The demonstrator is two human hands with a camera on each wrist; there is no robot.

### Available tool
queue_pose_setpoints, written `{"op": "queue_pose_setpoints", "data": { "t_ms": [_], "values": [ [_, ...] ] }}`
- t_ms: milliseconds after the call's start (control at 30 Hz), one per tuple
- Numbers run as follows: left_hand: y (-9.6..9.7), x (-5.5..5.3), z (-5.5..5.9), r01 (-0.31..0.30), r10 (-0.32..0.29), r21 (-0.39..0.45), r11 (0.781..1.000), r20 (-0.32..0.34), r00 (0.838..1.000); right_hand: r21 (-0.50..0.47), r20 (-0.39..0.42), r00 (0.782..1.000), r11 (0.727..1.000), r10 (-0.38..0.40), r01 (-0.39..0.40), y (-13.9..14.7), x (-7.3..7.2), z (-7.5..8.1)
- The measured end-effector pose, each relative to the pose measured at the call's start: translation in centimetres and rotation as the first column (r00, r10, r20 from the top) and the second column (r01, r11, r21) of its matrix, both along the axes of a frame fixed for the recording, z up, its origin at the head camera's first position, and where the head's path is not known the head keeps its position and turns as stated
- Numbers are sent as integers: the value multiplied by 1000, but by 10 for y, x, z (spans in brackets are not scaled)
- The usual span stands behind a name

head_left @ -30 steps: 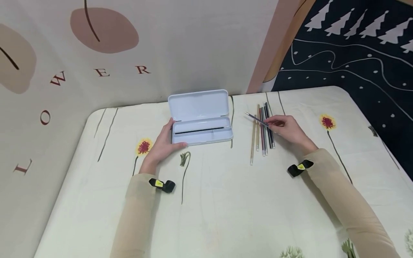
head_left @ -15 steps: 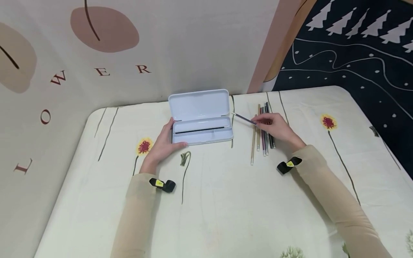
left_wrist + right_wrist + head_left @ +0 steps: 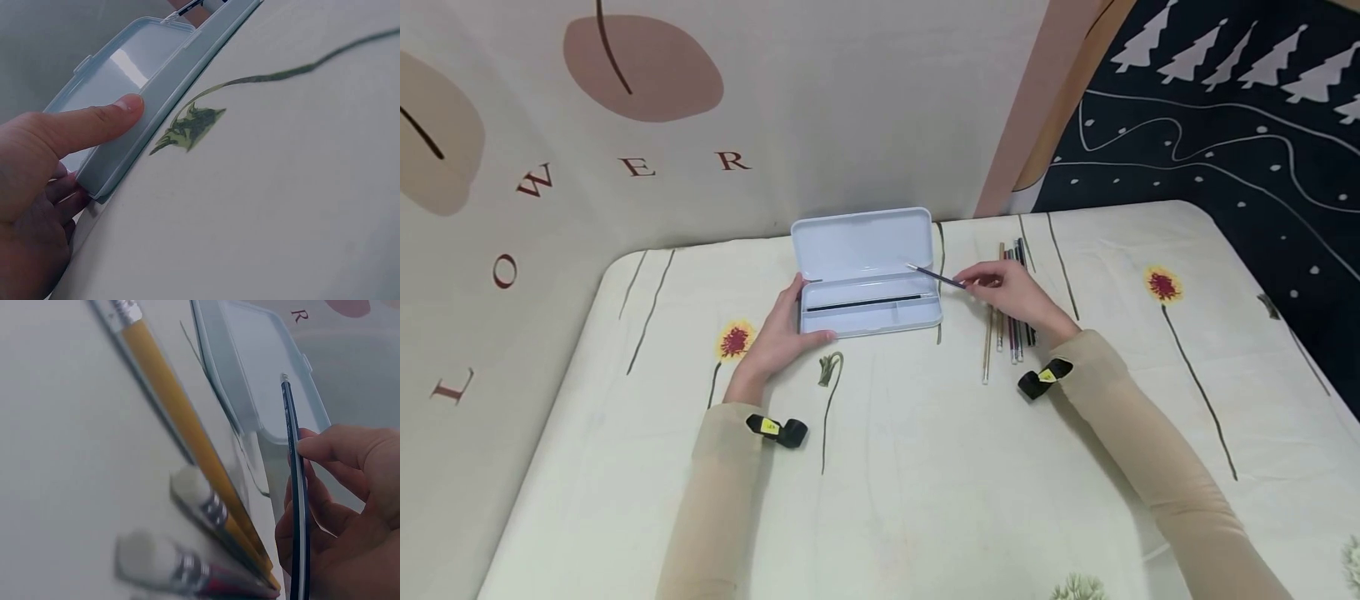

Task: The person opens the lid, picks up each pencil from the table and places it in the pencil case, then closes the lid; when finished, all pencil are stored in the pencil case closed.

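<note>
A light-blue pencil case (image 3: 850,328) lies with its lid (image 3: 863,243) raised at the back of the table. My left hand (image 3: 775,336) grips its left end, the thumb (image 3: 106,122) along the front wall and the fingers partly hidden behind the end. One dark pencil (image 3: 857,305) lies lengthwise inside. Between thumb and fingers my right hand (image 3: 1018,296) pinches a dark blue pencil (image 3: 938,277); its pale eraser end points left, over the case's right side. Beneath and beside that hand lie several loose pencils (image 3: 987,350), partly covered by it.
A white cloth printed with flowers covers the table (image 3: 887,467). Behind the case rises a pale fabric wall (image 3: 865,108), and a dark panel with tree shapes (image 3: 1217,142) stands at the back right. Yellow pencils (image 3: 169,381) show close up in the right wrist view.
My right hand has carried the dark blue pencil leftward from above the loose pencils to the case's right side. The left hand and the case have stayed in place.
</note>
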State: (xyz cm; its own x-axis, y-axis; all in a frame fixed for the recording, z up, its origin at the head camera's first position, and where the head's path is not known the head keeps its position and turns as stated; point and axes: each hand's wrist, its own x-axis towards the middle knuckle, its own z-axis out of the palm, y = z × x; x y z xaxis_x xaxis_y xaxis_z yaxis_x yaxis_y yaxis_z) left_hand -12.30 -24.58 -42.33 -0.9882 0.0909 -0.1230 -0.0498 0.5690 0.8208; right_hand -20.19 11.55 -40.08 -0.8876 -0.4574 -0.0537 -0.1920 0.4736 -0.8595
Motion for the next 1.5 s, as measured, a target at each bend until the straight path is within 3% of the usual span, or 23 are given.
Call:
{"op": "queue_pose_setpoints", "data": {
  "t_ms": [367, 433, 533, 667, 1033, 1300, 1500],
  "values": [
    [0, 0, -1, 1, -1, 9, 1000, -4, 1000, -57, 4, 999, 997, 42, -41, -25, -2, 3],
    [0, 0, -1, 0, 0, 10, 1000, -4, 1000, -65, 7, 998, 996, 57, -57, -31, 4, 14],
    [0, 0, -1, -1, 1, 5, 1000, -3, 1000, -69, 14, 998, 995, 66, -65, -40, 2, 17],
    [-1, 1, -1, -3, 3, 1, 1000, -3, 1000, -67, 16, 997, 995, 74, -73, -50, -7, 11],
    [0, 1, 0, 0, 0, 8, 1000, -11, 1000, -89, -22, 991, 987, 129, -131, -77, -15, 21],
    [0, 1, -1, 2, -2, 14, 1000, -20, 1000, -49, -110, 979, 983, 170, -176, -98, -20, 15],
    [0, 1, -1, 0, 0, 10, 1000, -7, 1000, -46, -128, 968, 974, 216, -223, -112, -19, 7]
  ]
}}
